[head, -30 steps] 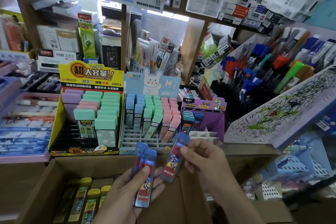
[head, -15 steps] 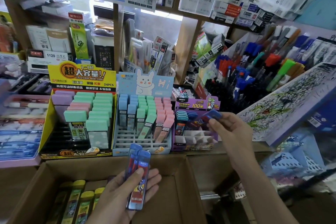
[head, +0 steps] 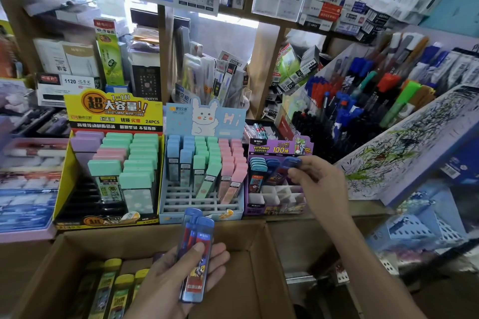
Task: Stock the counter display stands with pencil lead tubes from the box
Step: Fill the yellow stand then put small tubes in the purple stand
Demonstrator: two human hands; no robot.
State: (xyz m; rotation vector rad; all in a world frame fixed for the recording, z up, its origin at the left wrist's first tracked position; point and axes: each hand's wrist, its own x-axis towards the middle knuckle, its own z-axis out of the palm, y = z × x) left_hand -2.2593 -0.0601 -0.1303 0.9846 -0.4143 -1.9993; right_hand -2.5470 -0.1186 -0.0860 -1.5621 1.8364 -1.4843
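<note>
- The left hand (head: 178, 285) is lying palm up over the cardboard box (head: 248, 280), its thumb pressing two blue-capped lead tubes (head: 197, 248) against the fingers.
- The right hand (head: 321, 184) is reaching to the purple display stand (head: 272, 208), its fingertips pinching a single blue-capped tube (head: 291, 163) by the cap end, tilted above the stand's white compartments.
- More blue-capped tubes, the stocked tubes (head: 258, 171), are standing upright in the stand's left rows.
- Yellow-capped tubes (head: 114, 290) are lying side by side in the box's left part.
- The purple display stand is sitting just beside the light-blue rabbit stand (head: 204, 116), with the yellow stand (head: 111, 111) further left; both are holding pastel cases.
</note>
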